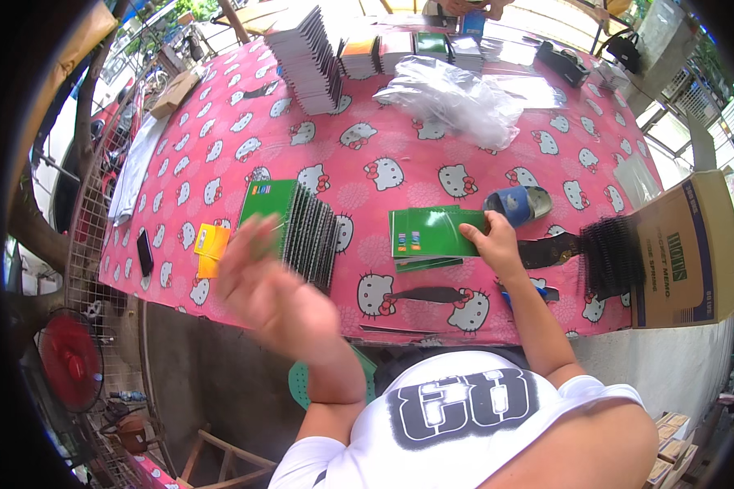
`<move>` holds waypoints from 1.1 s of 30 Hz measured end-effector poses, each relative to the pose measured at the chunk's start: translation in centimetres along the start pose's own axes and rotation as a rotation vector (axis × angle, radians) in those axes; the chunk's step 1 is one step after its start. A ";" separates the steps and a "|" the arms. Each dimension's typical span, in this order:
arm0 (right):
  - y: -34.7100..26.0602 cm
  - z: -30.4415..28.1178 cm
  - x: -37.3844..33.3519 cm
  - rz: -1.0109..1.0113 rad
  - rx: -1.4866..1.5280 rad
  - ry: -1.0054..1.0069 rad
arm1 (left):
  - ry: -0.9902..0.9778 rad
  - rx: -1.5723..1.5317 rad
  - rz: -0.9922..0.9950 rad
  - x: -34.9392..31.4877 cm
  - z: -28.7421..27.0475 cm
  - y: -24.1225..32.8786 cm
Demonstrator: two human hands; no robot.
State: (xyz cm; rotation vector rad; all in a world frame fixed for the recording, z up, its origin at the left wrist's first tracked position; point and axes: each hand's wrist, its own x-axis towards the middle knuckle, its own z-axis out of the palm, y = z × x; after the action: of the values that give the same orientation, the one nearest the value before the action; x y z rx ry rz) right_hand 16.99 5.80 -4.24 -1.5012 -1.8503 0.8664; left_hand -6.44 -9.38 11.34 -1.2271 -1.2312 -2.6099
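My left hand (279,295) is raised, blurred by motion, with its fingers apart and nothing seen in it. It passes in front of the near left part of a leaning stack of green spiral notebooks (302,224), whose black coils face right. My right hand (494,243) grips the right edge of a small pile of green notebook covers (436,228), thumb on top; its other fingers are partly hidden. The pile lies flat on the table, slightly uneven. A blue rounded object (510,204) with an opening sits just beyond that hand.
Black spiral coils (612,257) lie by an open cardboard box (685,253) at right. Yellow notebooks (212,243) and a phone (145,251) are at left. Beyond stand a tall notebook stack (306,65), clear plastic (457,98) and another person's hands (493,8).
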 end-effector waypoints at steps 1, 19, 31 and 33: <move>-0.3 -0.4 0.3 0.011 0.004 -0.007 | -0.012 -0.070 -0.194 -1.0 1.7 -0.9; -4.2 -0.2 -0.8 -0.322 0.611 -0.168 | -0.588 0.384 -0.359 -10.1 3.8 -8.9; -2.0 -4.3 0.0 -0.671 -0.071 0.052 | -0.693 0.739 -0.012 -9.1 6.3 -10.0; 2.6 -8.4 1.0 -0.319 -0.203 0.179 | -0.678 0.743 0.026 -9.1 5.6 -9.8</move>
State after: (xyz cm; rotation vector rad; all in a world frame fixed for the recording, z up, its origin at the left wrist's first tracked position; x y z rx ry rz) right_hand 24.96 8.19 -1.09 -1.3009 -2.0142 0.3920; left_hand 0.45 -1.71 1.20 -1.9095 -1.9681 -1.4295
